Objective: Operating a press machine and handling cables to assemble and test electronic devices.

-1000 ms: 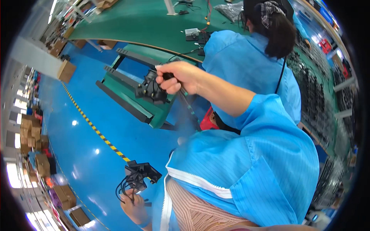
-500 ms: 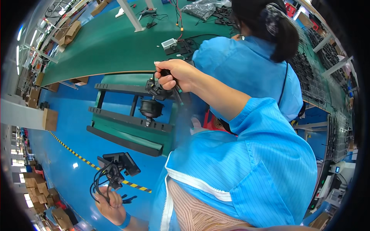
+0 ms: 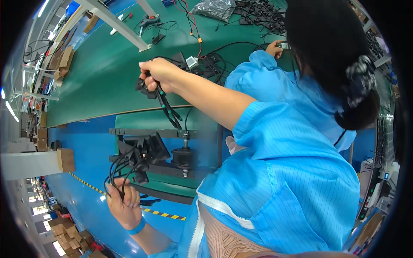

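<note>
My left hand [image 3: 124,202], with a blue wristband below it, is closed round the looped black cables of a black display unit [image 3: 148,150]. That unit has a flat rectangular part and hangs in the air over the floor and rack. My right hand [image 3: 159,77] reaches out over the near edge of the green table, fingers closed on a bundle of black cables [image 3: 165,105] with green-marked ends hanging down. A small black part [image 3: 142,86] shows below its fingers. Under the cables, a black hub motor [image 3: 183,159] with a metal axle sits on a slotted rack [image 3: 172,198].
The green table [image 3: 99,90] carries a small white-faced box [image 3: 192,62], red and black leads [image 3: 198,41], a clear plastic bag [image 3: 215,8] and piled black parts [image 3: 262,15]. A co-worker [image 3: 275,81] in blue sits at right, handling a small device. Cardboard boxes [image 3: 64,230] stand lower left.
My right hand has moved left with its cables, from above the rack to over the table. My left hand has lifted the display unit slightly up and right. The view has shifted, and the co-worker appears closer.
</note>
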Demonstrator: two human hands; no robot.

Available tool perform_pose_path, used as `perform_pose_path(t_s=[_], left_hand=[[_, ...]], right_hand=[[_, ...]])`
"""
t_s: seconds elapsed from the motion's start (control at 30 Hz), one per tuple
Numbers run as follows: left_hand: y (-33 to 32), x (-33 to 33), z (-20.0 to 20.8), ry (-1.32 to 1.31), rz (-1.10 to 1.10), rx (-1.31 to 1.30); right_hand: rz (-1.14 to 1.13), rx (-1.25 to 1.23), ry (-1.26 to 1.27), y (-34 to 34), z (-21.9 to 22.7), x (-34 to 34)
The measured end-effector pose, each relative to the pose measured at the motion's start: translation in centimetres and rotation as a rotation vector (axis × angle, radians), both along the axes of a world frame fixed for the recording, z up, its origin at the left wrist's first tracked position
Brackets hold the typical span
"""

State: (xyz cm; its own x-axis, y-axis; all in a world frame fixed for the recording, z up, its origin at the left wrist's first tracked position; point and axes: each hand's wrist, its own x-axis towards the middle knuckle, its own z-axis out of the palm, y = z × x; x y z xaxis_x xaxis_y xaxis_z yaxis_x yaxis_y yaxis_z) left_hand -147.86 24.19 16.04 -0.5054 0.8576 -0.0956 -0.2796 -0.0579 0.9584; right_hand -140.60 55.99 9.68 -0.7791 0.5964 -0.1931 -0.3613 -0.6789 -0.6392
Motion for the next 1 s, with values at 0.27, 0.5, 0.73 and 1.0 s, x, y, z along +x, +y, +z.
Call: perform_pose_path(t_s=[0.27, 0.5, 0.73, 1.0], left_hand=[[9.8, -3.7, -1.7, -0.037, -0.107, -0.017], [17.1, -5.7, -5.0, -0.057, -0.141, -0.191], [23.5, -6.6, -8.3, -0.038, -0.138, -0.261], [27.7, -8.6, -13.4, -0.003, -0.085, -0.386]], right_hand=[[-0.153, 0.04, -0.063, 7.7, -0.3, -2.5], [-0.31, 0.053, -0.129, 16.1, -3.1, -0.9], [-0.337, -0.078, -0.199, 20.5, -6.5, 3.2], [-0.385, -0.094, -0.258, 20.5, -5.9, 6.5]])
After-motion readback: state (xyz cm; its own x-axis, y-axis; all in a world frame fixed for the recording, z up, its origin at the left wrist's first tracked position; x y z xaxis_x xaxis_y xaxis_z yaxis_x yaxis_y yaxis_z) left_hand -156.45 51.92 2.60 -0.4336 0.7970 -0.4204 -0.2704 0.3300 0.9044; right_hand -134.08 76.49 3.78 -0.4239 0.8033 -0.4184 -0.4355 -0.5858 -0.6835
